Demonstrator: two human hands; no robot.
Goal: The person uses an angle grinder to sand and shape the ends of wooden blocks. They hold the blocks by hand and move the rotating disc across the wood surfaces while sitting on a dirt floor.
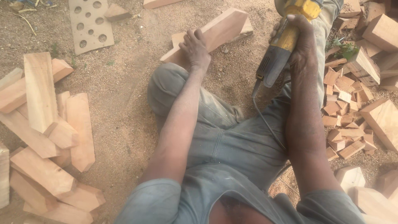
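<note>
I sit on sandy ground with my knees bent. My left hand (195,49) grips the near end of a wooden block (219,30) with a pointed far end, resting on another piece beyond my left knee. My right hand (300,45) holds a yellow and grey angle grinder (282,45) upright over my right leg; its cord (267,124) hangs down across my lap. The grinder's head is cut off at the top edge and is apart from the block.
A pile of pointed wooden blocks (49,137) lies at left. Small offcuts (342,120) and larger blocks (381,116) crowd the right. A board with round holes (89,25) lies at the top left. Sawdust covers the ground.
</note>
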